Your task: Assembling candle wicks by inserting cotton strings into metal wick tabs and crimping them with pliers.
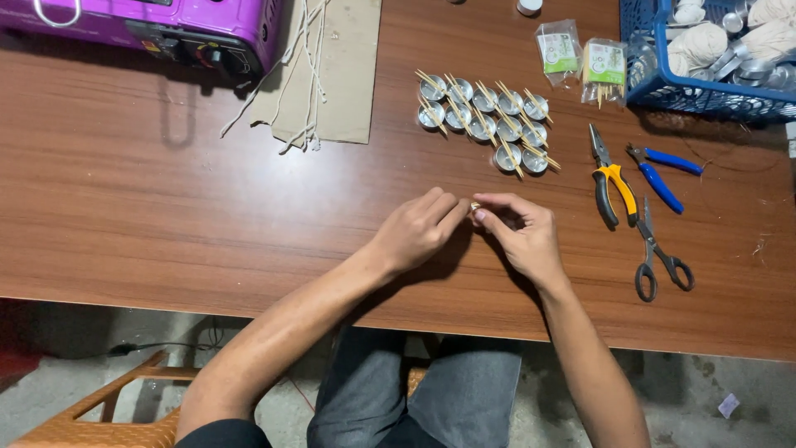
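Note:
My left hand [417, 231] and my right hand [521, 232] meet over the wooden table [166, 216], fingertips pinched together on a small pale piece [475, 207] that is mostly hidden between them. What the piece is cannot be told. Just beyond my hands lies a cluster of several small round metal cups [489, 120], each with thin wooden sticks laid across its top.
Yellow-handled pliers [612, 178], blue-handled pliers [661, 174] and grey scissors [657, 257] lie to the right. A blue basket [663, 83] of pale balls and metal cups stands far right. Two small clear packets [580, 54], cardboard with white string [319, 75] and a purple appliance [166, 25] sit behind.

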